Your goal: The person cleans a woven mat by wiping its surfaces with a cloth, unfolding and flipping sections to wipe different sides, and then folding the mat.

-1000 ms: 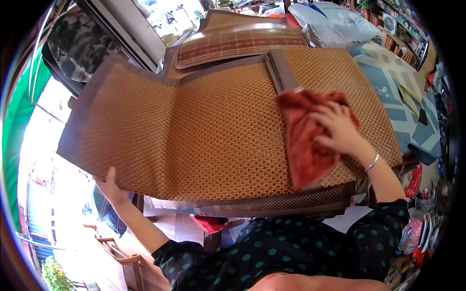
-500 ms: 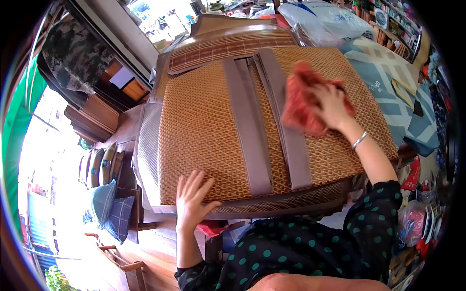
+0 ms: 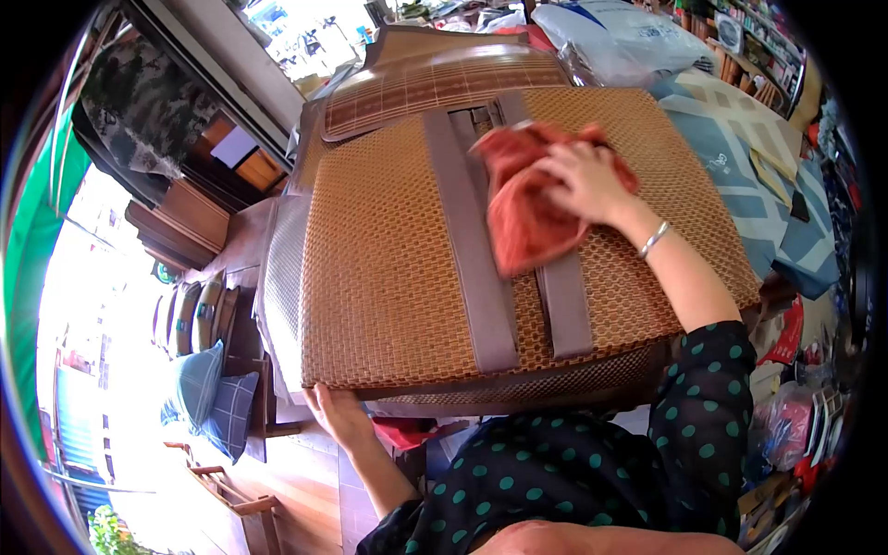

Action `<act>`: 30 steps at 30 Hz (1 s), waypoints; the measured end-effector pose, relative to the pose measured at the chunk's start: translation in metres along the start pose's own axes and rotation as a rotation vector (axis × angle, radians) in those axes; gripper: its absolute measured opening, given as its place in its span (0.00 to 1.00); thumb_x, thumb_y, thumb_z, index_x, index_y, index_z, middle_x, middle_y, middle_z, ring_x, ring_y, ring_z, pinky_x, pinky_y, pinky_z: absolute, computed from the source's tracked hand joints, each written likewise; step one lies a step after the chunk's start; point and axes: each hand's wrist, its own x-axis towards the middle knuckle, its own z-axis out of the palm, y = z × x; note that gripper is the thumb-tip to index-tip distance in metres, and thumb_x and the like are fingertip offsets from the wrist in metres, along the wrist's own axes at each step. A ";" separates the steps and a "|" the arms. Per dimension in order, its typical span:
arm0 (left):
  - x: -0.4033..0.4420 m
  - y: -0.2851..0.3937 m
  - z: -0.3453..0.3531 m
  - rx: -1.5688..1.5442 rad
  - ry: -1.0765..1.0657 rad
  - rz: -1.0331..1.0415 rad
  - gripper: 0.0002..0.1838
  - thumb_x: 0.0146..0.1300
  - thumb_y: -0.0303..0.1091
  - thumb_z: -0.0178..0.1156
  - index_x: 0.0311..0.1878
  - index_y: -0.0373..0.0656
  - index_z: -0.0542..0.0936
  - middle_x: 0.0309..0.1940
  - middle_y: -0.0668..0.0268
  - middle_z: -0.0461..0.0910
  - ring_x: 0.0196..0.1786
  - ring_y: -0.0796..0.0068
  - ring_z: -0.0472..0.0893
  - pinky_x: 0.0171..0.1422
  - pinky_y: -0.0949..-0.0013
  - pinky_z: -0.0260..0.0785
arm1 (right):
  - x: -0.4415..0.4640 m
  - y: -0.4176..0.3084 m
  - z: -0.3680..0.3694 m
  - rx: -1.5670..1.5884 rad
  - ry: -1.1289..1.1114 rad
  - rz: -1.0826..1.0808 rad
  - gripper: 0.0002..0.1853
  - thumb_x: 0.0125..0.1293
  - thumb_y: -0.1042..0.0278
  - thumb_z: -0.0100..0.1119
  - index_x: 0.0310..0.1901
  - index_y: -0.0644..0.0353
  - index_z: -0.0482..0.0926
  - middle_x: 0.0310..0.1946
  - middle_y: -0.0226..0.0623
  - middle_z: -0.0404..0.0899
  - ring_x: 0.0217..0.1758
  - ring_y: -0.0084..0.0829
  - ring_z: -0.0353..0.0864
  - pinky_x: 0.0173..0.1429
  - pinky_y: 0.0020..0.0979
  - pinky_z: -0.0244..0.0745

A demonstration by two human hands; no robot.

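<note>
A woven brown mat [image 3: 379, 268] lies folded, its two grey-brown fabric borders running side by side near the middle. My right hand [image 3: 583, 180] is spread over a crumpled red cloth [image 3: 532, 208] and presses it on the mat, across the right border. The cloth hides part of both borders. At the mat's front left corner is my left hand [image 3: 338, 414], its fingertips at the edge and partly hidden under it; whether it grips the mat is hard to tell.
Behind the mat lies another checked brown mat [image 3: 444, 88]. A plastic-wrapped package [image 3: 620, 42] sits at the back right, beside a blue-grey patterned fabric [image 3: 731, 157]. Blue cushions [image 3: 227, 407] and a wooden frame [image 3: 231, 499] are at the left.
The mat's left section, raised at first, has been folded down onto the pile. My left hand went from lying on the mat to its front edge. My right hand slid the cloth leftward.
</note>
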 end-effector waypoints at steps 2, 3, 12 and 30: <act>-0.013 0.007 0.023 -0.270 -0.040 -0.380 0.33 0.68 0.34 0.64 0.73 0.45 0.62 0.47 0.64 0.79 0.46 0.69 0.76 0.47 0.57 0.73 | 0.001 0.056 0.009 -0.067 0.067 0.240 0.28 0.68 0.42 0.53 0.65 0.45 0.75 0.70 0.31 0.69 0.73 0.44 0.62 0.72 0.57 0.53; -0.025 0.013 0.036 -0.294 -0.115 -0.490 0.28 0.67 0.37 0.64 0.68 0.45 0.68 0.49 0.64 0.79 0.50 0.64 0.77 0.51 0.54 0.73 | -0.008 0.086 0.017 -0.126 0.134 0.357 0.28 0.69 0.42 0.52 0.65 0.45 0.74 0.70 0.30 0.69 0.73 0.43 0.63 0.72 0.57 0.54; -0.022 0.065 0.141 -0.100 0.063 -0.146 0.35 0.52 0.25 0.62 0.67 0.36 0.67 0.59 0.52 0.72 0.57 0.55 0.77 0.62 0.51 0.75 | -0.150 0.208 -0.041 -0.118 0.000 0.788 0.27 0.70 0.45 0.53 0.62 0.55 0.73 0.64 0.44 0.72 0.63 0.53 0.73 0.64 0.57 0.66; -0.119 0.074 0.287 0.704 -2.021 0.846 0.45 0.61 0.63 0.62 0.74 0.41 0.66 0.74 0.47 0.63 0.78 0.47 0.59 0.81 0.41 0.43 | -0.198 0.173 -0.078 1.078 0.963 0.531 0.20 0.71 0.70 0.54 0.62 0.68 0.75 0.54 0.38 0.82 0.54 0.27 0.80 0.60 0.29 0.74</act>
